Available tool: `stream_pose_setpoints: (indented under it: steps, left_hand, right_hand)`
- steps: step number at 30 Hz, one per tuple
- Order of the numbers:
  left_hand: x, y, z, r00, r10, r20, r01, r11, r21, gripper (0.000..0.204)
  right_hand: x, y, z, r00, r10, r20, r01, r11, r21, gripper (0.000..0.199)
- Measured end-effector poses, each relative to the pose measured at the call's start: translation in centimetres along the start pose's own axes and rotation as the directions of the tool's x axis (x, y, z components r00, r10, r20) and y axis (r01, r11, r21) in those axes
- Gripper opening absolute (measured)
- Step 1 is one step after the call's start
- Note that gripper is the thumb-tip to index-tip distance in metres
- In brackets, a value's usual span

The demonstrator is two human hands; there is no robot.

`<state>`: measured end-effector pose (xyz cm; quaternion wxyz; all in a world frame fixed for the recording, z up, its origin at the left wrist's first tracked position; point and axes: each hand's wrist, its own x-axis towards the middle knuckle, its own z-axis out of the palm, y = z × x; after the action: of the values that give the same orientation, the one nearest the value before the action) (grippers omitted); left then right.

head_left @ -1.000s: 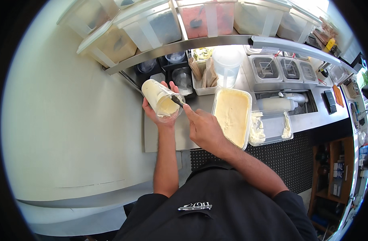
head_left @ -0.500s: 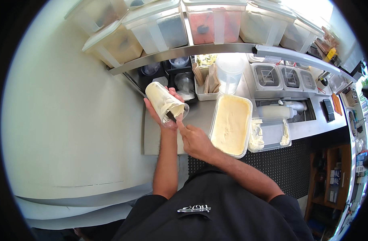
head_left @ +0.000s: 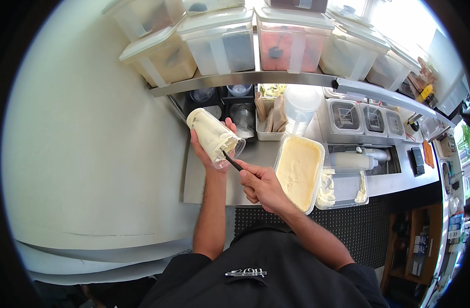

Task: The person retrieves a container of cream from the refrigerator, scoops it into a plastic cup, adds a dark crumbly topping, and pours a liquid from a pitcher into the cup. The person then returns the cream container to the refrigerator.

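Here the clear plastic cup [head_left: 215, 137], smeared inside with pale cream, is tilted above the steel counter [head_left: 209, 179], left hand [head_left: 206, 146] wrapped around it. The right hand [head_left: 260, 185] pinches a dark utensil [head_left: 232, 161] into its mouth. The cream tub [head_left: 298, 172] lies right. Tilted so far, cream could slide out.

Black short-sleeved shirt [head_left: 276, 277], small white emblem on chest [head_left: 244, 273], sleeves ending above elbows, both forearms bare, left hand [head_left: 206, 149] and right hand [head_left: 263, 186] bare, no gloves, no watch, no rings visible
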<state>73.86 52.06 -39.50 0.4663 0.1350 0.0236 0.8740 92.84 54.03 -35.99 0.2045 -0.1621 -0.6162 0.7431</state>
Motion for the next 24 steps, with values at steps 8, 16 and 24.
stream_pose_setpoints:
  steps: [8, 16, 24]
  left_hand:
    - [0.6, 0.0, 0.3, 0.979, -0.086, 0.186, 0.111, 0.986, -0.128, 0.083]
    - [-0.9, 0.5, 2.7, 0.999, -0.014, -0.03, 0.016, 0.999, 0.048, 0.069]
    - [-0.7, 0.7, 1.0, 0.976, 0.048, -0.212, -0.005, 0.98, 0.2, 0.068]
  right_hand:
    - [2.2, 2.4, 2.0, 0.792, -0.6, 0.113, 0.543, 0.608, -0.579, 0.049]
    - [0.3, -0.3, -0.7, 0.912, -0.4, 0.088, 0.198, 0.244, -0.949, 0.053]
    - [-1.1, 0.3, 0.4, 0.995, 0.09, 0.043, -0.094, 0.988, 0.12, 0.051]
